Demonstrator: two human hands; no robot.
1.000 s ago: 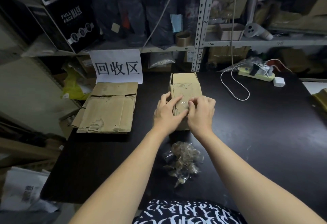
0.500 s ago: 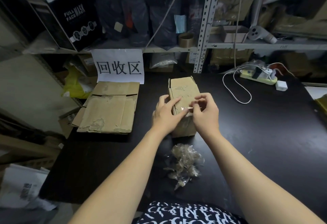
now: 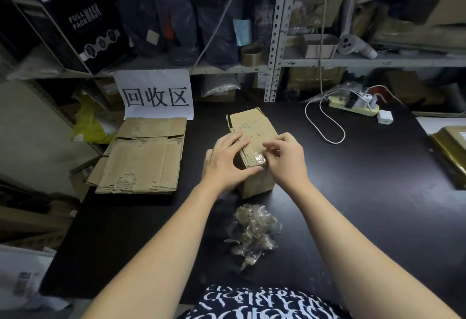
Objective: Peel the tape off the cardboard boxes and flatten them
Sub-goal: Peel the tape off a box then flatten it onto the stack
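A small brown cardboard box (image 3: 254,127) stands on the black table (image 3: 378,192), just ahead of me. My left hand (image 3: 225,165) lies on its left side, fingers spread over the top and thumb against the near edge. My right hand (image 3: 286,160) pinches a crumpled strip of clear tape (image 3: 259,158) at the near top edge of the box. A heap of peeled clear tape (image 3: 253,233) lies on the table in front of the box.
Flattened cardboard boxes (image 3: 143,157) are stacked at the left under a white paper sign (image 3: 156,94). A power strip (image 3: 353,103) with a white cable (image 3: 325,127) sits at the back right. A gold-coloured package (image 3: 451,152) lies at the right edge. Metal shelving (image 3: 274,41) stands behind.
The tape at the box's near edge has bunched up under my right fingers. Both hands have stayed on the box, shifting slightly on its top.
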